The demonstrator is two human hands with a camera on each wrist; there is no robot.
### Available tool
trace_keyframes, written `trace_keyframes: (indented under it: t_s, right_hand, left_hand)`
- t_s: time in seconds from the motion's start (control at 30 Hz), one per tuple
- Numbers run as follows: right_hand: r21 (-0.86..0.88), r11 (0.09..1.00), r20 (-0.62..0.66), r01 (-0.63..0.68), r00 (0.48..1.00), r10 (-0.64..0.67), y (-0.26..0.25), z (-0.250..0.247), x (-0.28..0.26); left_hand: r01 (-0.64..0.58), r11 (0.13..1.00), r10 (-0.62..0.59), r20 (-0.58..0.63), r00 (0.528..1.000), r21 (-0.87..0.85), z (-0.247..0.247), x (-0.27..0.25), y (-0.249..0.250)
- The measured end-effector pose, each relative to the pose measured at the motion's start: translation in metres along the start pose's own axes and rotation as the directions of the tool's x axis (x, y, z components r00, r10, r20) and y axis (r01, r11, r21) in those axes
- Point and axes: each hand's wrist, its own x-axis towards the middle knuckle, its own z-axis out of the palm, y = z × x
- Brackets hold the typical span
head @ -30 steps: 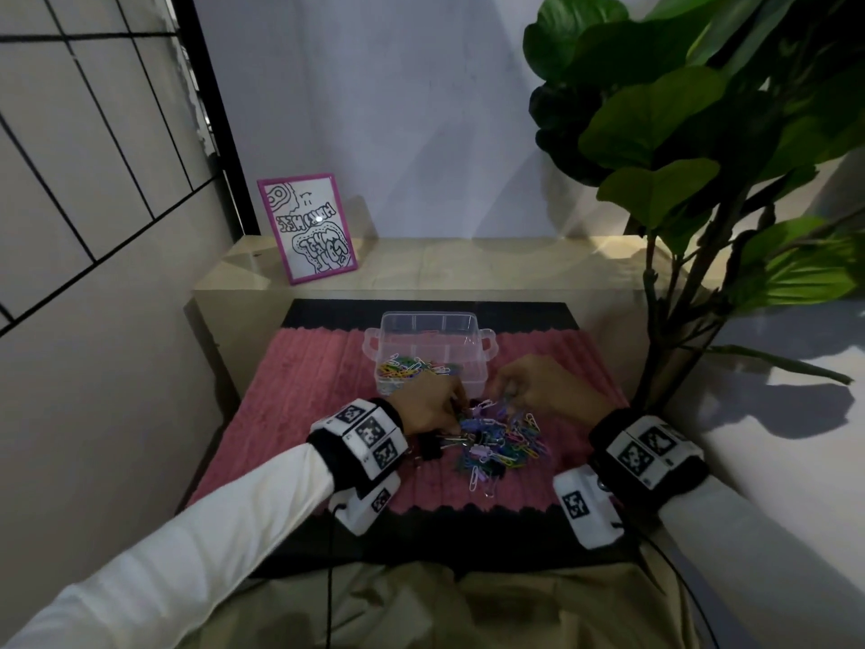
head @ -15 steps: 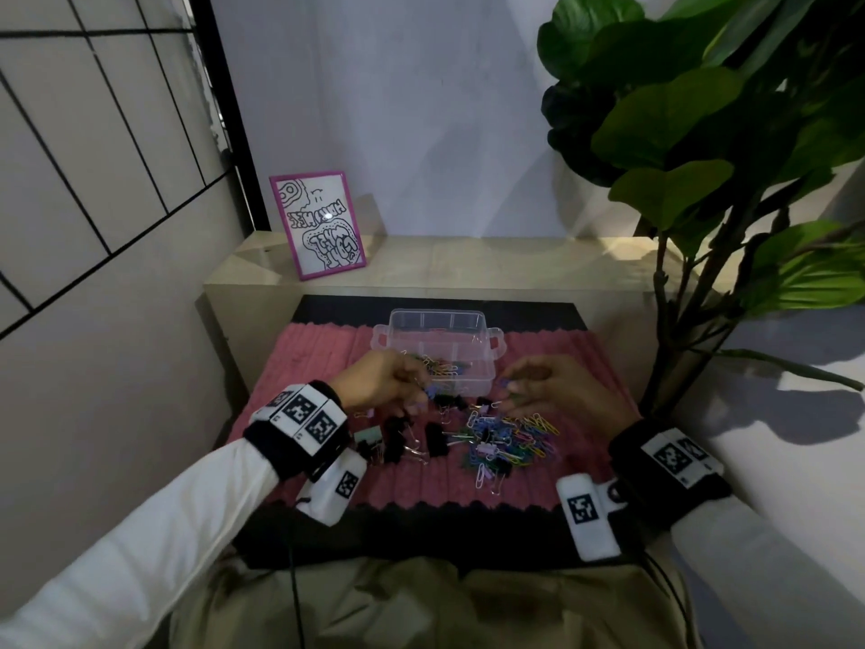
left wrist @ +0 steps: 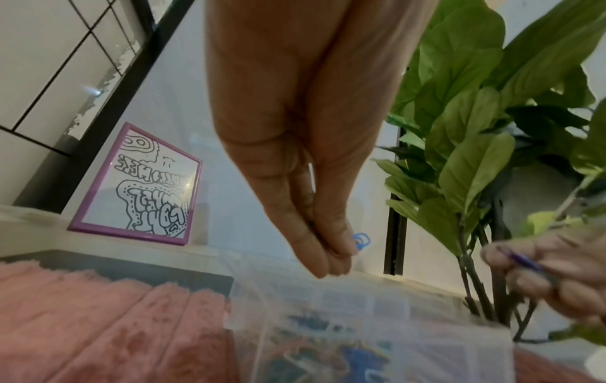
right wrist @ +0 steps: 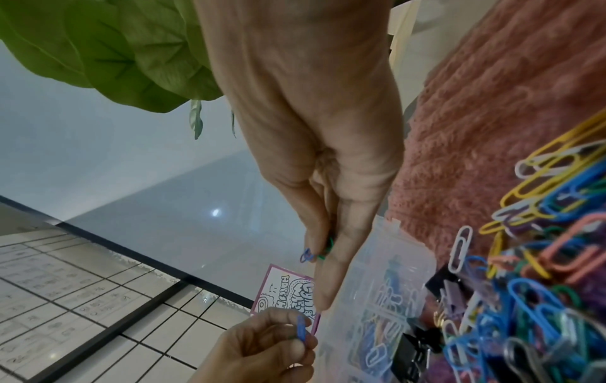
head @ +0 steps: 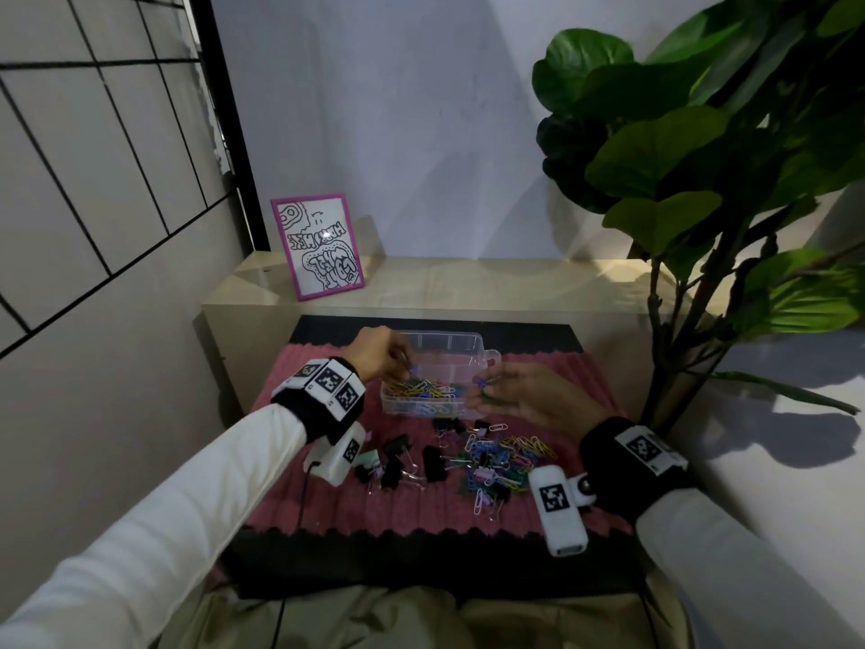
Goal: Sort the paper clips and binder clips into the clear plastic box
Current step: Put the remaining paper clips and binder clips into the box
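Note:
The clear plastic box (head: 444, 336) stands at the back of the pink mat, and its near compartment holds colored paper clips (head: 423, 390). My left hand (head: 407, 365) hovers over the box's left side and pinches a blue paper clip (left wrist: 360, 241). At the box's right front corner my right hand (head: 482, 388) pinches a purple-blue clip and a green clip (right wrist: 315, 252). A loose pile of colored paper clips (head: 503, 456) lies on the mat in front of the box. Several black binder clips (head: 412, 461) lie to its left.
The pink ribbed mat (head: 327, 503) lies on a black surface. Behind it runs a low beige ledge (head: 468, 283) with a pink-framed drawing (head: 318, 248). A big leafy plant (head: 702, 180) stands at the right. The tiled wall is close on the left.
Both hands have lifted off the clip pile. The left hand has moved back and up over the box with a blue clip. The right hand has moved to the box's right corner with clips.

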Motion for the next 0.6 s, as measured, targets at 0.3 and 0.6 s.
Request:
trace_keyframes:
  t_s: [0.3,0.6]
  right_hand:
    - [-0.058,0.998,-0.031,0.035,0.999,-0.036,0.003,-0.004,-0.002]
    - [0.007,0.999,0.024,-0.035,0.999,0.035,-0.016,0.013,0.021]
  left_hand:
    - [-0.016,0.990,0.031,-0.098,0.995,0.143,0.006,0.003,-0.010]
    - [-0.091,0.988,0.111,-0.164,0.980,0.123,-0.007,-0.016,-0.006]
